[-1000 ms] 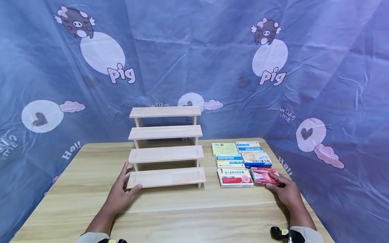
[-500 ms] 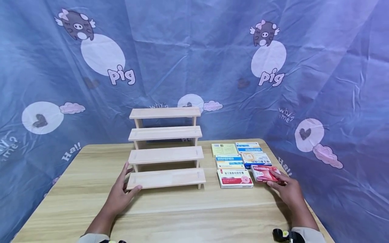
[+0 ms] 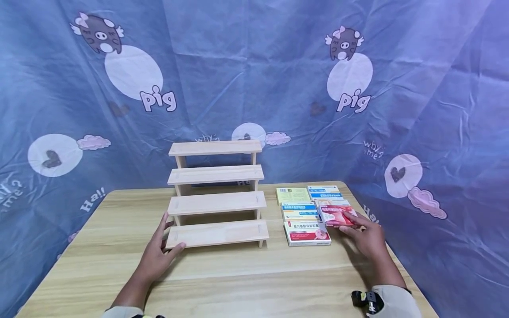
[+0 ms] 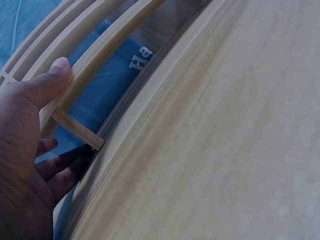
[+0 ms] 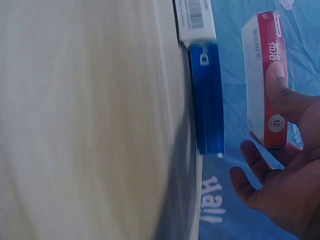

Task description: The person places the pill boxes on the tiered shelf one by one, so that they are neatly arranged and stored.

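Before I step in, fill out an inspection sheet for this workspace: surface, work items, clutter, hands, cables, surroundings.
Surface: wood-grain tabletop, no spill seen.
Work items: red box raised off the table; five other boxes lie flat on it; four-step wooden rack stands to their left, no boxes on its steps.
Clutter: nothing seen.
Left hand: holds the left end of the rack's lowest step.
Right hand: grips the red box.
Cables: nothing seen.
Surroundings: creased blue cloth with pig prints, behind the table and along both sides.
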`<state>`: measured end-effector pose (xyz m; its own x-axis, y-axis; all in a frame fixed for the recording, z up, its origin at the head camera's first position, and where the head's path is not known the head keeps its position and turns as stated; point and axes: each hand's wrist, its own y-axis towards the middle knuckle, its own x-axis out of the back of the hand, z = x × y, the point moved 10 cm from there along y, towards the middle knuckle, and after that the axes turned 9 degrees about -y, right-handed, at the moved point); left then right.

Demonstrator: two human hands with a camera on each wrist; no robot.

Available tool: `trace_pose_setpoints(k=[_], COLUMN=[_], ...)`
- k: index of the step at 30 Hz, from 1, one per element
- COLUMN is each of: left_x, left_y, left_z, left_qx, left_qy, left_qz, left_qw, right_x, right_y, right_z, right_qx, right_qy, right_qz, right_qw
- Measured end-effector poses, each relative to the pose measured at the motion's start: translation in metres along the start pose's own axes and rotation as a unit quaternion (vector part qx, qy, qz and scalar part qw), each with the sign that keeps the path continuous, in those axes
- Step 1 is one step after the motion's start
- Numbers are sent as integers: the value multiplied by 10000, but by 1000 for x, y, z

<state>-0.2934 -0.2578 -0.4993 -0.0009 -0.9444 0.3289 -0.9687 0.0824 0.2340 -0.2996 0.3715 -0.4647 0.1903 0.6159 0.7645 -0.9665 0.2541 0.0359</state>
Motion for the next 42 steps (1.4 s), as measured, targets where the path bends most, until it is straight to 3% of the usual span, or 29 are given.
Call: trace_pose_setpoints(k=[5,12,28,33,42], left_x=[0,3,3,3,4], left_y=[0,-3,-4,-4,-2], left_z=[0,2,3,3,3], left_qx=[74,267,335,359,280], left_qy=[176,575,645,634,694], left_qz=[6,-79,-74,-71,-74], left_qw=[9998,9980,9973,9973,9972], right_x=[-6,-7,-9,0,14], right_y=[3,12,28,32,44], right_z=[14,46,92,112,163], right_qx=[-90,260,85,275,981], right_qy=[255,327,619,401,227], right_qz=[120,-147,-266,-465,-958], right_qw=[9996,9990,9977,9977,9903])
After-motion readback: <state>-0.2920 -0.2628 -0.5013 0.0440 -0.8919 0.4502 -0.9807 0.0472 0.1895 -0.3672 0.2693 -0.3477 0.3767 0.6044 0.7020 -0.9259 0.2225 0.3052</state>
